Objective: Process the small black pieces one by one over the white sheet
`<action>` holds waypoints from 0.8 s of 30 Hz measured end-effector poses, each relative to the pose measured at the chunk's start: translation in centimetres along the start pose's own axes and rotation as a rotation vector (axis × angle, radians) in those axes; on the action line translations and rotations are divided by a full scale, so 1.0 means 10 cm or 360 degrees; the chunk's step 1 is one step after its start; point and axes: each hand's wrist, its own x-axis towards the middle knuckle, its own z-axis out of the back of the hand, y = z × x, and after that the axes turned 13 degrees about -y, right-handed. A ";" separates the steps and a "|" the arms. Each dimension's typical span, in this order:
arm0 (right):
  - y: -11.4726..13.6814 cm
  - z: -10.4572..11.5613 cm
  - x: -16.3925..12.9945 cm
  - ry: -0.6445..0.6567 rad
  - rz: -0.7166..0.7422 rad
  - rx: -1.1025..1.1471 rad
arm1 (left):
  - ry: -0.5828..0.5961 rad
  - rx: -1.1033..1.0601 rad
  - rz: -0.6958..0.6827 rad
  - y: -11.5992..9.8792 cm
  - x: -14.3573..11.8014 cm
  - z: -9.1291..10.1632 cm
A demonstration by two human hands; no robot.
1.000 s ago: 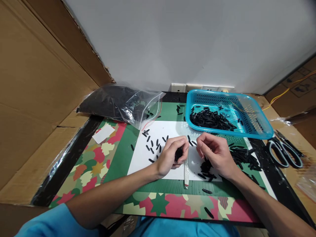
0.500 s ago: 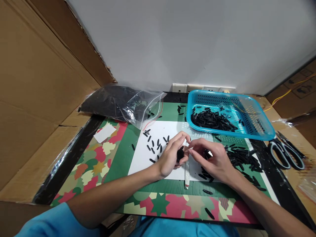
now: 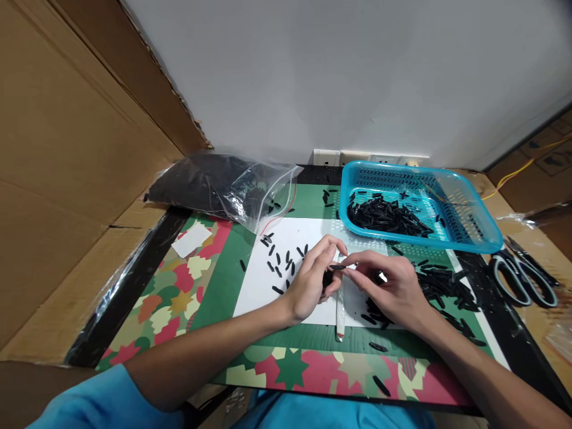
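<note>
Between thumb and fingertips, my right hand pinches a small slim black piece, held level in front of my left hand. My left hand is curled around several more black pieces, partly hidden by its fingers. A white stick-like object with a reddish lower end lies below the hands, its upper part partly covered by them. Loose black pieces are scattered on the white sheet to the left. Under and beside my right hand lies a heap of black pieces.
A blue basket with black pieces inside stands at the back right. Scissors lie at the right edge. A clear zip bag of dark material rests at the back left, near a small white paper. Cardboard walls the left side.
A black piece now shows plainly between my right fingertips, where none could be made out before. My left hand stays curled in nearly the same place. The view has shifted slightly.
</note>
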 end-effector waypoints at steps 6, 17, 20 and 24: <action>0.00 0.02 0.02 -0.0164 -0.0165 0.0018 | 0.0023 -0.0048 -0.0064 0.01 0.02 0.00; 0.01 0.02 0.03 -0.0162 -0.0304 0.0085 | 0.0007 -0.0056 -0.0161 0.00 0.00 -0.01; 0.01 0.02 0.04 -0.0169 -0.0300 0.0111 | 0.0003 -0.0067 -0.0166 0.01 0.00 -0.01; 0.01 0.02 0.05 -0.0170 -0.0326 0.0120 | -0.0008 -0.0051 -0.0161 0.01 0.00 -0.02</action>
